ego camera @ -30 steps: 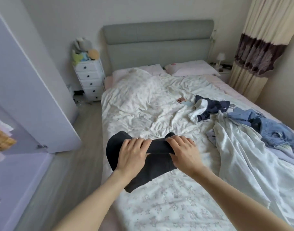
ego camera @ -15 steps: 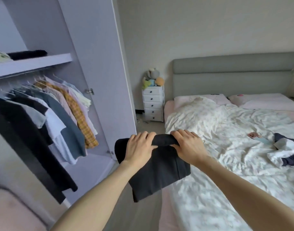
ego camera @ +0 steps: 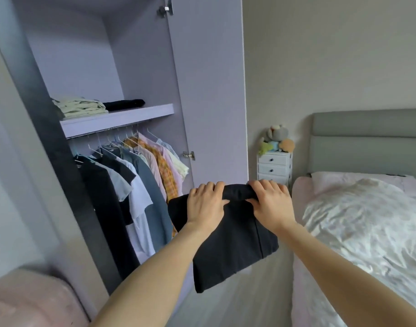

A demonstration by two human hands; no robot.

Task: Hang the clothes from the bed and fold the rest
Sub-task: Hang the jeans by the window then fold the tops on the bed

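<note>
Both hands held a folded black garment [ego camera: 235, 246] up in the air, off the bed [ego camera: 358, 244], over the floor strip btwn bed and wardrobe [ego camera: 141, 67]. Left hand [ego camera: 205, 206] gripped the garment's top edge nr its left end, fingers curled over the far side. Right hand [ego camera: 272, 205] gripped the same rolled top edge just beside it, fingers wrapped over too. The two hands were near each other w/ a short stretch of black cloth showing btwn them. Rest of the garment hung down below the hands, lower corner tilted toward the floor.

Wardrobe stood open at left, door [ego camera: 209, 90] swung out. On its shelf [ego camera: 117, 119]: a pale green folded stack [ego camera: 80, 107] toward the left end, a dark folded item [ego camera: 124, 105] touching it on the right. Under the shelf's front edge, shirts on hangers [ego camera: 136, 175] in a row – black, white, grey-blue, pink, orange plaid, pale ones at the right end.

Bed at right w/ crumpled white floral duvet [ego camera: 367, 223] and pink pillow [ego camera: 358, 182] at the head end, grey headboard [ego camera: 369, 142] behind. White drawer unit [ego camera: 274, 167] beside the bed's head corner, soft toys [ego camera: 277, 139] piled on top. Pink padded thing [ego camera: 32, 300], blurred, at bottom left.
</note>
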